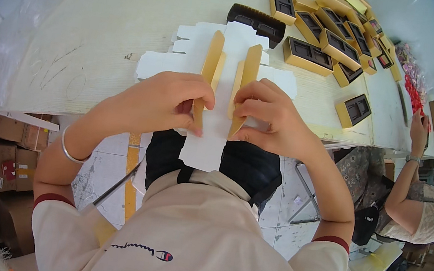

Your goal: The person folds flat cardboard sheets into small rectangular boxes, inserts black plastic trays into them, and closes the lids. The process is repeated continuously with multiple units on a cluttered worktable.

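Note:
An unfolded carton blank, white on the upper face and gold on the other, lies in front of me across the table's near edge. Its two long side flaps stand up and show gold. My left hand pinches the near end of the left flap between thumb and fingers. On the other side, my right hand grips the near end of the right flap the same way. Just beyond the blank sits a dark brown plastic tray insert, partly covered by the blank's far end.
Several gold boxes with dark inserts are heaped at the far right. One gold box stands apart, nearer. Clear plastic hangs at the table's left edge. Another person works at the right. Brown cartons are stacked under the table.

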Action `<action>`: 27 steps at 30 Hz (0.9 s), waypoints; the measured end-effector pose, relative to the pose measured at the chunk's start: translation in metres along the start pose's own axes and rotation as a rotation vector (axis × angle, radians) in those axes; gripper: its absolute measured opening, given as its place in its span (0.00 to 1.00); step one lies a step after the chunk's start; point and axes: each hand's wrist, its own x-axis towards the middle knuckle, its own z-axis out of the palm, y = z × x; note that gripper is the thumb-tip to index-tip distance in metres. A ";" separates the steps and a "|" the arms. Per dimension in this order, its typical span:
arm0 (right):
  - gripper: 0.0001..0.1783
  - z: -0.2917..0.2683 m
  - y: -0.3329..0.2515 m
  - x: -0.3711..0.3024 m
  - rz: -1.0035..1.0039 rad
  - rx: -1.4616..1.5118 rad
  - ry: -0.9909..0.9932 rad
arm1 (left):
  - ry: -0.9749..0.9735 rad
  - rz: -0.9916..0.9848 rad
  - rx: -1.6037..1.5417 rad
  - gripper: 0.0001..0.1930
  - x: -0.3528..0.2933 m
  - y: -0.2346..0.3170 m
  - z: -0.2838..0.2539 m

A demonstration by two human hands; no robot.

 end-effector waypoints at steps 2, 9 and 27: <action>0.10 0.006 0.002 0.004 0.061 -0.058 0.032 | 0.065 0.046 0.068 0.16 0.005 -0.001 0.007; 0.13 0.010 -0.009 0.012 0.304 0.210 0.036 | 0.205 -0.083 -0.056 0.14 0.017 0.015 0.026; 0.37 0.007 -0.042 -0.017 -0.051 -0.292 -0.053 | 0.294 -0.033 -0.017 0.05 0.013 0.006 0.032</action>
